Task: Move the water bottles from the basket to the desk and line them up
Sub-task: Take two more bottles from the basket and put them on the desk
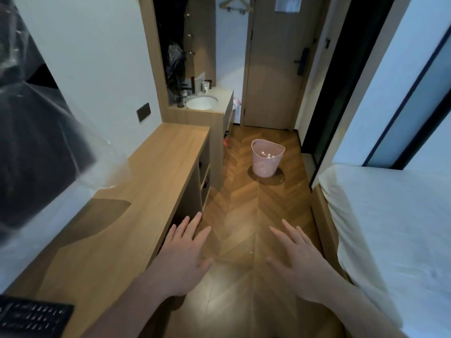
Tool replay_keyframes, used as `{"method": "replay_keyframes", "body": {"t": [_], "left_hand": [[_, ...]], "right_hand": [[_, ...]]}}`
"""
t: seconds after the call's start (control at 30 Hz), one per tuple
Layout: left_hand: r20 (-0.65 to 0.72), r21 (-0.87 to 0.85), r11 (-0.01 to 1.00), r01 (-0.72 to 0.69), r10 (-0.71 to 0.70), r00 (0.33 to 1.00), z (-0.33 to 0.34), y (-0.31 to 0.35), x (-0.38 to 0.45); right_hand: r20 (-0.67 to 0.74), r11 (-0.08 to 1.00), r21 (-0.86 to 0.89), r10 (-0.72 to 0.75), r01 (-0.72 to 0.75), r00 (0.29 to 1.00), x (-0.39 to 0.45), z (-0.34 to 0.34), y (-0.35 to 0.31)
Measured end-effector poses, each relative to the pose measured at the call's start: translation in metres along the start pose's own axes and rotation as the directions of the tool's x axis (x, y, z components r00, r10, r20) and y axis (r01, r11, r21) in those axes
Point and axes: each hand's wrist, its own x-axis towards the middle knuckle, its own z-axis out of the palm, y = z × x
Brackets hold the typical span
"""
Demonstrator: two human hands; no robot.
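I held both arms out in front of me, palms down. My left hand [181, 258] and right hand [299, 261] were empty, fingers straight and spread, the 2 hands apart at the same height.

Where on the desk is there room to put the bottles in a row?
The desk shows bare wood from the wall socket end down to the keyboard. The wall side is crowded by a plastic-wrapped dark thing; the front edge is freer.
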Motion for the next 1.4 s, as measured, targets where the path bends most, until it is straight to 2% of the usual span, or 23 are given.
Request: {"method": "replay_keyframes", "body": {"t": [0.3, 0.57, 0.9, 1.23, 1.4], "left_hand": [[0.007, 0.027, 0.998, 0.057, -0.057, 0.998, -0.011, 0.03, 0.159], [0.0, 0.008, 0.994, 0.11, -0.11, 0.994, -0.028, 0.084, 0.298], [-0.025, 0.035, 0.997, 0.072, -0.071, 0.997, -0.051, 0.112, 0.458], [0.012, 0.039, 0.999, -0.008, 0.008, 1.0, -0.068, 0.087, 0.675], [0.048, 0.089, 0.991, -0.104, 0.1, 0.994, -0.082, 0.081, 0.784]], "right_hand": [[-0.026, 0.999, 0.042, -0.012, 0.013, 1.0, 0.135, -0.052, 0.087], [-0.017, 0.999, -0.035, 0.006, -0.006, 1.0, 0.248, -0.135, 0.175], [-0.054, 1.0, -0.023, -0.003, 0.001, 0.999, 0.378, -0.202, 0.231], [-0.04, 0.993, -0.022, 0.113, -0.114, 0.993, 0.552, -0.267, 0.273], [-0.068, 0.984, 0.011, 0.175, -0.175, 0.982, 0.63, -0.293, 0.295]]}}
